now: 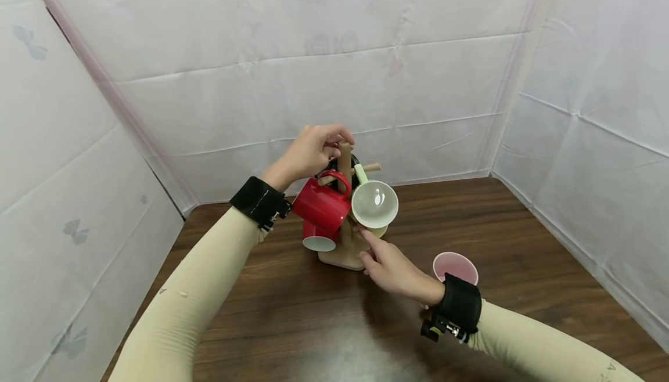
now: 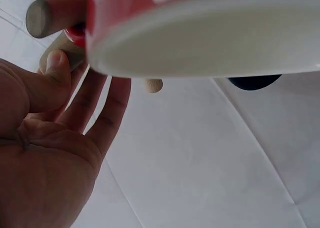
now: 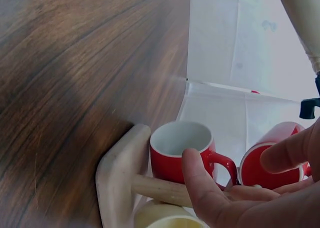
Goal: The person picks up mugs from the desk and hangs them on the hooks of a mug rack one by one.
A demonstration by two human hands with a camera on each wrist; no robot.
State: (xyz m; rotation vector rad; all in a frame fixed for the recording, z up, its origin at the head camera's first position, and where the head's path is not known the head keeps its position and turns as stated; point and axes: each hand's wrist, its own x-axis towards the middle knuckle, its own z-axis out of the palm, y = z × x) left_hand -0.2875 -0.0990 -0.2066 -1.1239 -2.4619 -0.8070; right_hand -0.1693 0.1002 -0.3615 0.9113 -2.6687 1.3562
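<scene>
A wooden mug tree (image 1: 345,164) stands on the table. My left hand (image 1: 319,148) grips the top of its post, the thumb (image 2: 56,63) pressed against the wood. A red mug (image 1: 321,203) hangs tilted from a peg just below this hand, with a second red mug (image 3: 172,163) lower down. On the right side hang a white mug with a pale green handle (image 1: 374,204) and, under it, a pale yellow mug (image 3: 172,221). My right hand (image 1: 392,269) reaches to the lower post, its fingers extended beside the mugs. A black mug is mostly hidden behind the post.
A pink mug (image 1: 456,267) stands on the brown wooden table (image 1: 282,312), partly hidden behind the right wrist strap (image 1: 460,306). White sheeting (image 1: 251,92) encloses the back and both sides. A bare peg (image 1: 372,168) sticks out at the upper right of the mug tree.
</scene>
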